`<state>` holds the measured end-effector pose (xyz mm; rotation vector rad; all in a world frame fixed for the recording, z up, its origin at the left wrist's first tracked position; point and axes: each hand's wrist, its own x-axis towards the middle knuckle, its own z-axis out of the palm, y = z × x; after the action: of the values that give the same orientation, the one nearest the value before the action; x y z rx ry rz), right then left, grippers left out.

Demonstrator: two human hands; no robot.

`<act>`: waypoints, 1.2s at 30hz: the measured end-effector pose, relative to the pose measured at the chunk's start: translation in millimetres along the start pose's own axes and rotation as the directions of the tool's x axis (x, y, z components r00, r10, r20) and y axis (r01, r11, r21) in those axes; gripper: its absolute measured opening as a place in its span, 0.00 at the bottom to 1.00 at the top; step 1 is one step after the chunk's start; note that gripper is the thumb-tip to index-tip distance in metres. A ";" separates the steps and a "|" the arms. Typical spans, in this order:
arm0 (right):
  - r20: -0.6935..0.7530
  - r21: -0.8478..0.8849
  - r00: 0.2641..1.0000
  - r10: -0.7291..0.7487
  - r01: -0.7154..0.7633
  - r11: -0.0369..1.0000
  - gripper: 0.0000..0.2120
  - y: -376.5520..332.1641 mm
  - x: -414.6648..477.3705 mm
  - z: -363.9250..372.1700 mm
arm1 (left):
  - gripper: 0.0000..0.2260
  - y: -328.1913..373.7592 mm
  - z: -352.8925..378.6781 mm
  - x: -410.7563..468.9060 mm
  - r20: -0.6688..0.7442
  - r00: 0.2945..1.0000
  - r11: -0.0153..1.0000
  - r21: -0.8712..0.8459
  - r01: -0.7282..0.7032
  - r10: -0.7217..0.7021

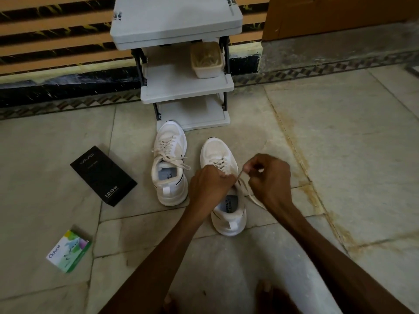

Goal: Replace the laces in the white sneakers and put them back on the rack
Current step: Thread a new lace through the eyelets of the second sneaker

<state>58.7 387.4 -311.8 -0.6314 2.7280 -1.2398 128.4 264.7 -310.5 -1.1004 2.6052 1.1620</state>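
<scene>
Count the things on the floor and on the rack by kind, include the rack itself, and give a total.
Sneakers: 2
Boxes: 2
Rack: 1
Tub: 1
Total: 6

Matt plastic rack (188, 87), mesh-cloth sneakers (171, 143), glossy cardboard box (103, 175)

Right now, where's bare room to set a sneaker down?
Free: rack top shelf, bottom shelf, middle shelf left of the tub; floor right of the right sneaker; floor between black box and green box. Crowded: around the right sneaker, where left hand and right hand pinch laces, left sneaker close beside.
</scene>
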 end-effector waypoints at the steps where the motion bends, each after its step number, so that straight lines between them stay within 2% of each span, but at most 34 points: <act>1: -0.064 0.012 0.997 -0.035 0.036 0.999 0.10 -11.0 5.4 -10.5 | 0.16 -0.8 -0.5 -0.1 0.008 1.000 1.000 0.002 -0.005 0.005; 3: -0.219 0.192 0.971 -0.099 0.143 0.971 0.10 -34.4 17.8 -36.8 | 0.16 -2.8 -0.8 1.6 0.032 0.999 1.000 0.014 -0.028 0.027; 4: -0.259 0.358 0.961 -0.095 0.186 0.915 0.08 -43.9 23.7 -49.3 | 0.16 -4.2 -1.7 2.4 0.046 0.998 0.999 0.018 -0.040 0.040; 5: -0.230 0.555 0.972 -0.054 0.177 0.813 0.07 -50.0 28.2 -59.1 | 0.16 -5.6 -3.3 3.8 0.075 0.996 0.999 0.015 -0.053 0.051; 6: -0.133 0.721 0.991 -0.005 0.100 0.686 0.07 -53.7 30.5 -64.4 | 0.15 -6.8 -6.3 4.6 0.117 0.991 0.998 0.011 -0.066 0.065; 7: 0.000 0.808 0.999 0.044 -0.026 0.589 0.07 -52.6 30.2 -64.0 | 0.13 -7.9 -10.2 4.6 0.167 0.983 0.996 0.008 -0.084 0.082; 8: 0.135 0.799 0.987 0.092 -0.163 0.579 0.08 -48.9 28.2 -59.8 | 0.09 -8.1 -14.9 3.9 0.201 0.972 0.993 0.010 -0.122 0.117; 9: 0.245 0.706 0.958 0.150 -0.282 0.650 0.08 -40.7 24.4 -51.7 | 0.05 -8.8 -19.4 3.3 0.201 0.965 0.984 0.028 -0.176 0.167; 10: 0.317 0.535 0.927 0.201 -0.349 0.770 0.07 -30.8 20.7 -40.9 | 0.02 -8.8 -24.5 2.7 0.162 0.960 0.968 0.067 -0.241 0.227; 11: 0.365 0.296 0.903 0.229 -0.345 0.890 0.05 -19.7 17.0 -29.7 | 0.04 -8.2 -28.1 2.3 0.092 0.954 0.947 0.130 -0.295 0.285; 12: 0.405 0.056 0.884 0.235 -0.281 0.958 0.04 -9.3 12.8 -19.6 | 0.07 -6.6 -30.5 2.4 0.032 0.943 0.922 0.201 -0.331 0.331; 13: 0.436 -0.125 0.872 0.222 -0.186 0.975 0.07 0.2 8.3 -9.8 | 0.09 -5.6 -32.1 3.2 -0.005 0.929 0.899 0.255 -0.356 0.369; 14: 0.455 -0.231 0.867 0.204 -0.107 0.967 0.09 6.4 4.4 -3.0 | 0.10 -4.3 -32.7 4.2 -0.017 0.917 0.881 0.283 -0.378 0.398; 18: 0.412 -0.297 0.905 0.106 0.023 0.955 0.13 6.0 -0.3 2.8 | 0.22 -14.9 -25.3 7.5 0.016 0.893 0.849 0.301 -0.434 0.450; 20: 0.440 -0.289 0.896 0.059 0.079 0.954 0.16 5.3 2.6 0.7 | 0.25 -23.9 -18.8 9.2 0.029 0.898 0.882 0.175 -0.437 0.439; 22: 0.458 -0.207 0.888 0.050 0.052 0.977 0.14 1.9 4.4 -2.5 | 0.23 -29.5 -14.4 11.7 0.041 0.908 0.906 0.058 -0.419 0.418; 23: 0.460 -0.147 0.885 0.069 -0.001 0.989 0.12 -1.8 5.5 -6.7 | 0.21 -30.9 -13.5 12.9 0.042 0.911 0.911 0.027 -0.411 0.409; 25: 0.486 0.053 0.861 0.150 -0.201 0.978 0.12 -14.0 7.6 -19.7 | 0.20 -31.9 -13.6 15.5 0.031 0.918 0.917 0.030 -0.397 0.396; 27: 0.516 0.303 0.843 0.151 -0.345 0.888 0.12 -30.3 11.1 -39.2 | 0.20 -30.9 -14.2 16.7 0.027 0.921 0.919 0.060 -0.390 0.389; 29: 0.483 0.476 0.872 0.080 -0.338 0.812 0.17 -45.7 18.2 -60.0 | 0.20 -29.7 -14.4 16.1 0.025 0.922 0.920 0.067 -0.387 0.386; 32: 0.475 0.564 0.879 0.026 -0.328 0.758 0.17 -57.6 20.0 -72.4 | 0.20 -30.3 -12.8 15.0 0.014 0.922 0.920 0.063 -0.387 0.387; 36: 0.557 0.590 0.817 0.151 -0.517 0.620 0.16 -46.6 15.3 -66.0 | 0.18 -30.1 -9.4 13.4 -0.008 0.927 0.926 0.050 -0.374 0.375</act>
<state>44.7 400.3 -231.8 -0.2206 1.6329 -1.6284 139.8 236.9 -327.0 -0.6171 2.9260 1.1439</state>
